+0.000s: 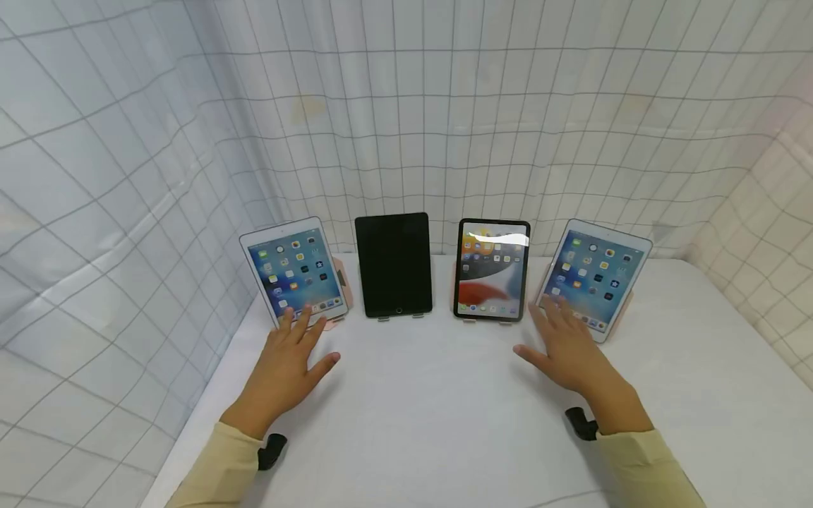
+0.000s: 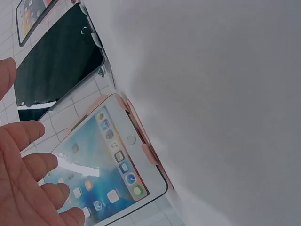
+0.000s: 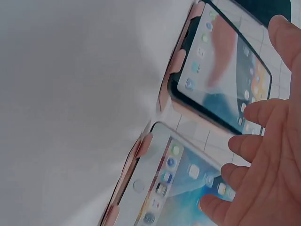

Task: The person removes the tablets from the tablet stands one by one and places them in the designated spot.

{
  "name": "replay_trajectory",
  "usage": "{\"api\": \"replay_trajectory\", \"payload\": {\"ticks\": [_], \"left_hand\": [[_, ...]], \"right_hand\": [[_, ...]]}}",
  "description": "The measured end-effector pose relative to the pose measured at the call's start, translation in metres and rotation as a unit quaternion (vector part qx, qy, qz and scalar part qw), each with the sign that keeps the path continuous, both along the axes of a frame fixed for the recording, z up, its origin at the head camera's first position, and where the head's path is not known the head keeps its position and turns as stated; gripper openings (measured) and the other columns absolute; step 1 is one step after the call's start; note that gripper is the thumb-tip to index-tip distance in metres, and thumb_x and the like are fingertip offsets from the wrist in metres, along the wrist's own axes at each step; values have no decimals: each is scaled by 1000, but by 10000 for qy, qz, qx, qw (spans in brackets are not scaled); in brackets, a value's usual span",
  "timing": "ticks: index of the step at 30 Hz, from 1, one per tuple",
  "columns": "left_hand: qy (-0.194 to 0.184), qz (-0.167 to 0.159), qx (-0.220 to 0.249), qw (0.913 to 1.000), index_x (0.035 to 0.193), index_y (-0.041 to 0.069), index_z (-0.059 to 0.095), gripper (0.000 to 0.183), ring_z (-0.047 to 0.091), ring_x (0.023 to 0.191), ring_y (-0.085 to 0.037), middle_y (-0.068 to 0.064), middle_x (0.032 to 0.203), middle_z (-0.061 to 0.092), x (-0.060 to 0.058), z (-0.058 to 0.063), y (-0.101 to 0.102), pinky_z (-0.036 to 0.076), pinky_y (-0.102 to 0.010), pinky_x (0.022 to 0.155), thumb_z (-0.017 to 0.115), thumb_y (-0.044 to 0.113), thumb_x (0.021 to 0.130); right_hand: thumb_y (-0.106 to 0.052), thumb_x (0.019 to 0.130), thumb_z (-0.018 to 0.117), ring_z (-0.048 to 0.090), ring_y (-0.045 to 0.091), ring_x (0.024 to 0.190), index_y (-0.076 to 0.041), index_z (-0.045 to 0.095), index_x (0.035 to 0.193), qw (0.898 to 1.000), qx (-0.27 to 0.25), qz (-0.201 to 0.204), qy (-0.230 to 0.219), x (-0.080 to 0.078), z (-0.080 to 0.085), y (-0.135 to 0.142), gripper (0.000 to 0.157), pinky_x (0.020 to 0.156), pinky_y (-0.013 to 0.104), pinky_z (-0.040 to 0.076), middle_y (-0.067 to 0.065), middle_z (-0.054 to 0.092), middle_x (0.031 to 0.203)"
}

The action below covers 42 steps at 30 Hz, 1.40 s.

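My left hand (image 1: 284,367), fingers spread and holding nothing, is nearest the white tablet (image 1: 298,264) at the far left. In the head view its fingertips overlap that tablet's lower edge. On the other side my right hand (image 1: 571,349) is spread too, with nothing in it. Its fingertips overlap the lower left part of the white tablet (image 1: 593,275) at the far right. Both white tablets show a blue home screen with app icons. Between them lean a black tablet (image 1: 394,264) with a dark screen and a black-framed tablet (image 1: 492,271) whose screen is lit.
Pink stands (image 2: 150,154) prop up the tablets in a row along the back of the white table (image 1: 432,409). Behind and beside them hangs a white curtain (image 1: 406,120) with a grey grid. A black device (image 1: 272,451) sits at each wrist.
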<state>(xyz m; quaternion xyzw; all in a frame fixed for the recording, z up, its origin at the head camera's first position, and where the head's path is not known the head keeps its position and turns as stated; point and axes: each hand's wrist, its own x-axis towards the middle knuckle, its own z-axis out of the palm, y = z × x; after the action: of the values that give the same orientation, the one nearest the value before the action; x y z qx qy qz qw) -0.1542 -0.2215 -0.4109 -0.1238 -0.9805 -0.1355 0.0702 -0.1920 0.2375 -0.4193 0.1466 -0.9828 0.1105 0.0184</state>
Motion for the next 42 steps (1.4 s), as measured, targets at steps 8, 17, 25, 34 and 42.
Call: {"api": "replay_trajectory", "payload": {"ticks": [8,17,25,34,42], "left_hand": [[113,60,295,9995,152,2,36,75,12,146,-48,-23,160,20,-1,-1,-19,22,-67,109,65,40,95],[257,185,694,9971,153,2,35,71,14,145,-48,-23,161,18,2,-6,-42,23,-69,107,63,36,97],[622,365,1196,9902,149,-1,38,64,27,138,-53,-27,157,24,-5,-4,-60,30,-70,102,63,26,97],[617,657,1686,9816,149,-2,37,62,32,135,-51,-30,150,32,-17,0,-76,30,-68,103,61,25,99],[1006,732,1763,9764,146,-2,41,58,37,132,-49,-28,145,38,-33,5,-85,33,-65,104,63,18,96]], "right_hand": [[-54,92,63,10,43,148,-8,27,157,9980,28,590,206,-21,8,-26,88,112,63,19,21,17,162],[-49,93,65,33,37,141,-9,36,154,9896,-195,1289,605,-37,16,-69,79,111,55,31,13,36,156],[-42,96,63,48,30,131,-12,48,147,9783,-512,1733,1016,-60,11,-105,61,105,51,42,10,52,142],[-37,97,63,51,24,128,-10,54,141,9631,-1150,2230,974,-83,1,-151,52,103,40,45,8,57,138],[-37,99,61,49,21,130,-11,55,141,9567,-1124,2562,800,-91,14,-185,49,107,37,40,5,57,138]]}}
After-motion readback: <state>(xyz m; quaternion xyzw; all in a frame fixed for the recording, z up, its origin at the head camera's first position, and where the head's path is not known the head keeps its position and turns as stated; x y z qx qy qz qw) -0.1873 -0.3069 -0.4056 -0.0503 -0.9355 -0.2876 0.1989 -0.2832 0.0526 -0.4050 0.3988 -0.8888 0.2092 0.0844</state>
